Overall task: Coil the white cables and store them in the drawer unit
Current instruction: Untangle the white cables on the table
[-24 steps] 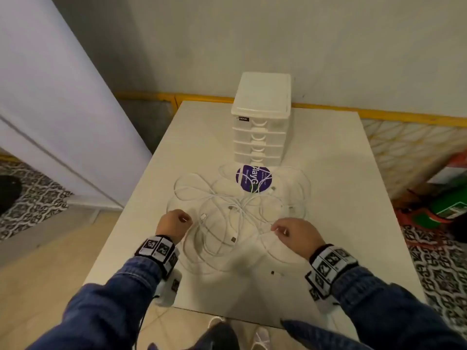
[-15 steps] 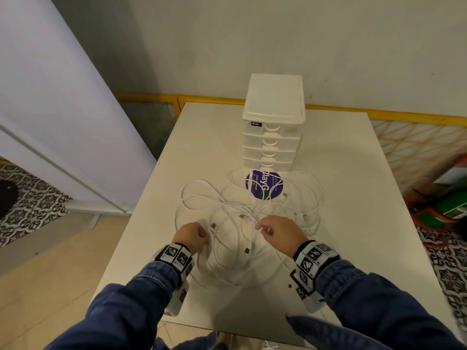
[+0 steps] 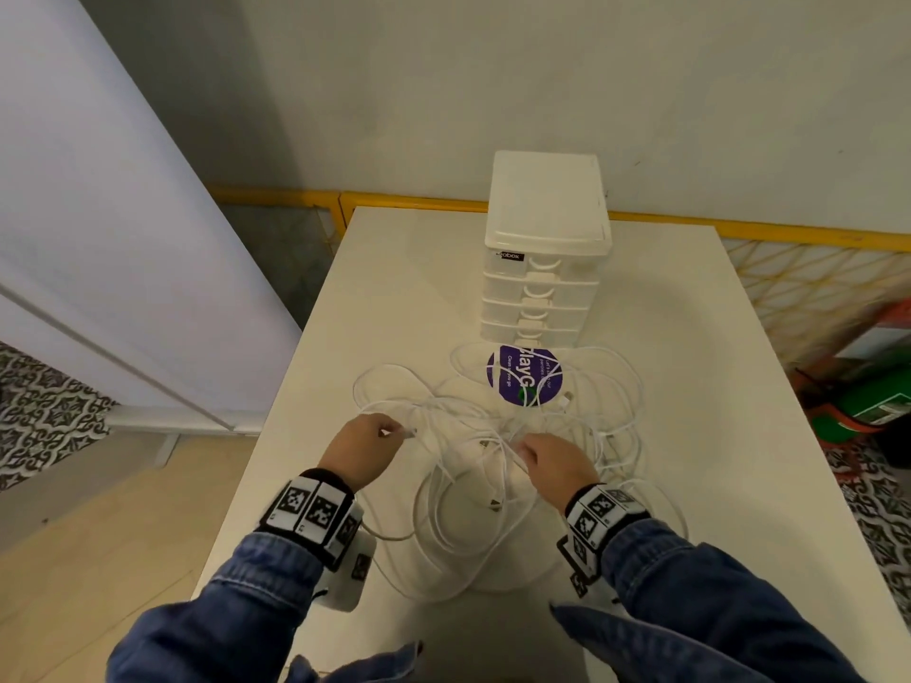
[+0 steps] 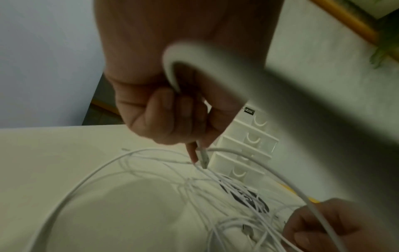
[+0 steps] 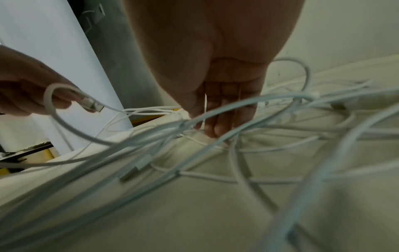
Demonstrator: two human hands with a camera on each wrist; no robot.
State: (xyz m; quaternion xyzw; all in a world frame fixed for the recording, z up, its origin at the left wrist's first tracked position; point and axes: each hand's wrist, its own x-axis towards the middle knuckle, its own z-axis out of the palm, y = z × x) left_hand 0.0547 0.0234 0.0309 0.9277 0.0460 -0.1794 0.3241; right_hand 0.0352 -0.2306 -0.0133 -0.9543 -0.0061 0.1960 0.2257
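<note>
A loose tangle of thin white cables (image 3: 473, 465) with small plug ends lies spread over the near half of the cream tabletop (image 3: 690, 367), its loops crossing one another and reaching out to either side; some strands run over a round purple sticker (image 3: 525, 374) with white lettering that sits on the surface just in front of the drawer unit. The left hand (image 3: 362, 448) is lifted a little above the left part of the tangle, its curled fingers and thumb pinching one cable just behind its plug (image 4: 202, 157), with the cord bending back in a loop over the hand. The right hand (image 3: 554, 465) reaches down into the middle of the tangle with its fingers (image 5: 218, 126) pointing at the tabletop, and a thin strand runs up between them; whether they grip it I cannot tell. The small white plastic drawer unit (image 3: 544, 268), four shallow drawers stacked under a flat lid, stands upright beyond the cables toward the far edge, all drawers pushed in, a small black label at its top left corner. Both wrists carry bands with black-and-white square markers over blue denim sleeves (image 3: 236, 598).
</note>
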